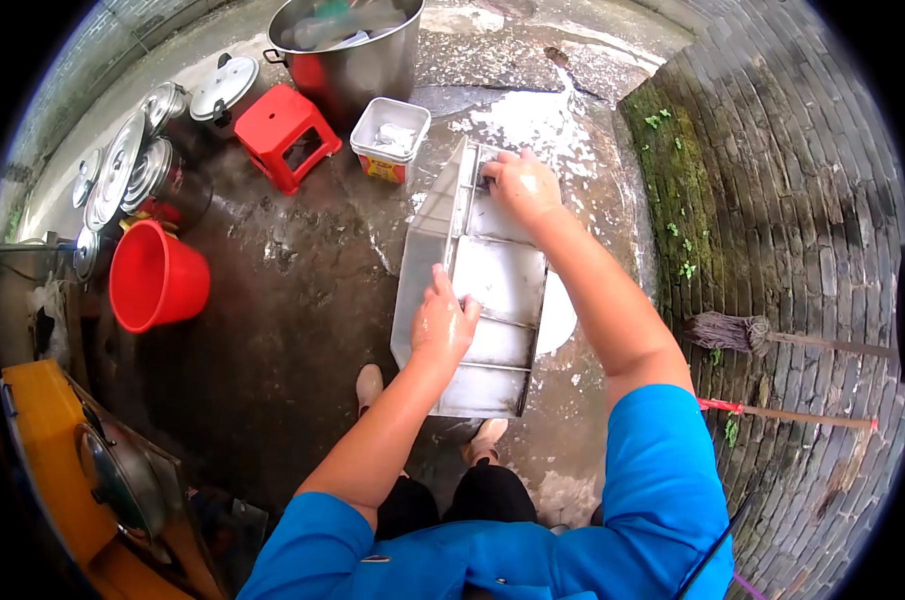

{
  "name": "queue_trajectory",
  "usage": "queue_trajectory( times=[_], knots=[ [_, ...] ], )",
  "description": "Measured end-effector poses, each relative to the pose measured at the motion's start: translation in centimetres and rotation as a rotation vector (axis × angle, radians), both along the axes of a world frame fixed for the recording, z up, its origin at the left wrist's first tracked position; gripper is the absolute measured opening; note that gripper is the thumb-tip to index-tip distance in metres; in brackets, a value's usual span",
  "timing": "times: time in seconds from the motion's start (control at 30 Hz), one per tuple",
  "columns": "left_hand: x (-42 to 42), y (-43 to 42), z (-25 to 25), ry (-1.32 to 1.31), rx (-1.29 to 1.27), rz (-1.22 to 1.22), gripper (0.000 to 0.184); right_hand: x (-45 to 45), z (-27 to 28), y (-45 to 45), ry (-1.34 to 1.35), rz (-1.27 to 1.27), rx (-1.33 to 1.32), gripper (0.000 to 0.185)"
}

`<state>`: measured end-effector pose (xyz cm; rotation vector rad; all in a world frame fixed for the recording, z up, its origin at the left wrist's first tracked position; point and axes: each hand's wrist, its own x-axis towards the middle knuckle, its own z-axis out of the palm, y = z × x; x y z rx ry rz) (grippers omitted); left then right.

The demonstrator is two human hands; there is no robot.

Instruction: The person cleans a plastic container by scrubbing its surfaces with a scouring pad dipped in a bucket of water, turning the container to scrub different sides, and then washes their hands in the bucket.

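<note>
A shiny metal panel (498, 275), divided by crosswise ribs and with an upright wall along its left side, stands tilted in front of me. It is wet and has whitish patches. My left hand (443, 325) grips the panel's raised left edge near its middle, thumb on the inner side. Toward the panel's far end, my right hand (526, 187) is closed with its fingers bent down against the surface. Something small and dark shows at its fingertips, too hidden to name. Both hands look wet, with whitish suds. Part of a white round thing (557, 315) shows behind the panel's right side.
A white tub (391, 133), red stool (288, 135) and large metal pot (358, 65) stand beyond the panel. Left are a red bucket (160, 277) and several lidded pots (123, 170). A mop (733, 332) leans by the mossy brick wall (773, 150). Suds cover the wet floor (538, 125).
</note>
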<state>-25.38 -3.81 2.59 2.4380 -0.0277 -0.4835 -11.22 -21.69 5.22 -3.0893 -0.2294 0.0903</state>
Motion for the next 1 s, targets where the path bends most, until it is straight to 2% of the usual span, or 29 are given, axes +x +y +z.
queue_trajectory(
  times=[0.07, 0.17, 0.27, 0.33, 0.4, 0.43, 0.47, 0.53, 0.6, 0.67, 0.73, 0.8, 0.83, 0.9, 0.93, 0.97, 1.0],
  knots=[
    [-0.1, 0.2, 0.0, 0.002, 0.033, -0.017, 0.069, 1.9, -0.4, -0.2, -0.118, -0.066, -0.004, 0.024],
    [0.2, 0.1, -0.1, -0.005, 0.048, -0.016, 0.065, 2.5, -0.7, 0.4, -0.104, -0.145, -0.019, 0.022],
    [0.6, 0.4, -0.3, -0.010, 0.029, -0.009, 0.062, 1.1, -0.3, 1.3, -0.007, -0.140, 0.057, 0.022],
    [0.5, 0.0, -0.6, -0.024, 0.008, -0.031, 0.061, 1.0, 0.6, -0.2, 0.133, -0.265, 0.136, 0.025],
    [0.8, 0.2, -1.2, -0.035, -0.140, -0.016, 0.058, 0.8, 0.2, -0.8, 0.203, -0.333, 0.170, 0.026],
    [0.6, 0.5, -1.7, 0.020, -0.249, 0.013, 0.059, 0.0, -0.7, -0.8, 0.149, -0.314, 0.226, 0.025],
    [0.8, 0.6, -2.2, 0.025, -0.240, 0.012, 0.059, -0.8, -1.7, -1.0, 0.096, -0.295, 0.283, 0.025],
    [3.9, 0.6, -3.2, 0.190, -0.578, 0.119, 0.053, -3.0, -1.1, 0.2, 0.017, -0.306, 0.287, 0.024],
    [11.1, 0.1, -3.3, 0.589, -0.968, 0.170, 0.043, -4.2, -1.2, 0.3, -0.006, -0.303, 0.364, 0.024],
    [14.7, -3.2, 0.4, 0.492, -0.639, 0.224, 0.029, -5.0, -1.0, 0.8, 0.041, -0.326, 0.438, 0.024],
    [17.1, -4.9, -3.0, 0.659, -0.916, 0.307, 0.028, -6.0, -1.5, 0.3, 0.024, -0.339, 0.437, 0.023],
    [17.0, -6.2, -4.0, 0.594, -0.874, 0.298, 0.029, -7.1, -2.2, -1.4, -0.109, -0.367, 0.532, 0.021],
    [16.1, -6.9, -3.4, 0.525, -0.841, 0.287, 0.029, -8.3, -2.3, -2.6, -0.201, -0.406, 0.596, 0.020],
    [15.1, -7.6, -1.9, 0.528, -0.931, 0.333, 0.031, -11.2, -0.5, -6.1, -0.318, -0.450, 0.723, 0.018],
    [14.7, -7.6, -1.5, 0.524, -0.931, 0.325, 0.032, -12.8, 0.0, -8.2, -0.374, -0.443, 0.715, 0.021],
    [14.2, -7.7, -1.0, 0.536, -0.925, 0.326, 0.032, -14.4, 0.7, -10.2, -0.368, -0.508, 0.842, 0.021],
    [14.4, -7.7, -0.2, 0.486, -0.938, 0.314, 0.032, -14.7, 1.0, -10.2, -0.407, -0.480, 0.850, 0.022]
  ],
)
